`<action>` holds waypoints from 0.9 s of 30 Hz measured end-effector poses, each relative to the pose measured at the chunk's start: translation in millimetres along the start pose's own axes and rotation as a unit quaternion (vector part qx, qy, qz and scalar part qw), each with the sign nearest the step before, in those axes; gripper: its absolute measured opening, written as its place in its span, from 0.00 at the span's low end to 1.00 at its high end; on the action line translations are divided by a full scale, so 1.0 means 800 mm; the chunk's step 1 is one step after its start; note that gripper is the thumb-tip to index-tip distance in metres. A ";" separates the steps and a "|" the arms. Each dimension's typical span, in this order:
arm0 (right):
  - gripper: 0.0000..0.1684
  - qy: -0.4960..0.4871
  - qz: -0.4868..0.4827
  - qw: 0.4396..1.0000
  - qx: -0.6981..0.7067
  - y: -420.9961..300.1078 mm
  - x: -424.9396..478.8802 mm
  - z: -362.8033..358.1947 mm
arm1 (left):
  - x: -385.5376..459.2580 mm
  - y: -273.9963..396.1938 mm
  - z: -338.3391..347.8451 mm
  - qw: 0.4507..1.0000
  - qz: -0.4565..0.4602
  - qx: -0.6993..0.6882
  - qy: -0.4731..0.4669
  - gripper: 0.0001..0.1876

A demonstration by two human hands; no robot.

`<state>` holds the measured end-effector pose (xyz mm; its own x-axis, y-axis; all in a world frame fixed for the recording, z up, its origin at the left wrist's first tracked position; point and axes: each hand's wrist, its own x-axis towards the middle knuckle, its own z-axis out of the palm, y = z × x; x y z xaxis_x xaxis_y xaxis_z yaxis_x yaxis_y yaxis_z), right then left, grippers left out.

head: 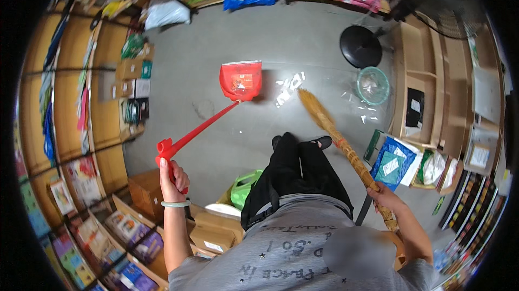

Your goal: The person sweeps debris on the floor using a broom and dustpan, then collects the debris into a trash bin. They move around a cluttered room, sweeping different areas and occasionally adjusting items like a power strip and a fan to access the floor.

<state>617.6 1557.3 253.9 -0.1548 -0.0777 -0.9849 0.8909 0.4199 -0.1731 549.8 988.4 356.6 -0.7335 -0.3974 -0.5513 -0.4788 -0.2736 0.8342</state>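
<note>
My left hand [175,179] grips the end of a long red handle that runs to a red plastic dustpan [241,80]. The pan's open edge faces away from me, and a label is stuck on it. In my right hand [383,197] is the shaft of a straw broom [346,147], its bristles angled ahead and to the left. Scraps of white and clear plastic [288,88] lie on the grey floor between the pan and the bristles. Smaller white bits [368,119] are scattered farther right, near a green translucent waste basket [373,86].
A fan's round black base [361,46] stands beyond the basket. Shelves with cartons [131,68] line the left side, and wooden compartments [419,108] the right. Packages, a blue one [250,0] among them, edge the far side. A green bag [245,189] sits beside my legs.
</note>
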 end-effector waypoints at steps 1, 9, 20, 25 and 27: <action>0.34 -0.018 0.008 1.000 -0.008 -0.020 0.006 0.001 | -0.006 -0.005 -0.019 0.999 0.002 -0.028 0.034 0.29; 0.21 -0.207 0.046 0.975 -0.063 -0.157 0.097 0.112 | -0.058 -0.059 -0.184 0.966 0.026 -0.166 0.199 0.28; 0.13 -0.316 0.054 0.946 0.042 -0.195 0.362 0.441 | -0.099 -0.136 -0.283 0.933 0.003 -0.151 0.327 0.30; 0.15 -0.302 0.026 0.944 0.131 -0.190 0.315 0.335 | -0.115 -0.215 -0.293 0.914 -0.097 -0.146 0.366 0.30; 0.22 -0.268 0.071 0.948 0.157 -0.180 0.290 0.266 | -0.115 -0.248 -0.290 0.929 -0.098 -0.121 0.336 0.30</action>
<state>544.2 1286.1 51.3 0.1394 -0.5241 -0.8402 0.9829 0.1762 0.0532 824.6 875.9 239.6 -0.1380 -0.7543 -0.6418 -0.3883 -0.5549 0.7357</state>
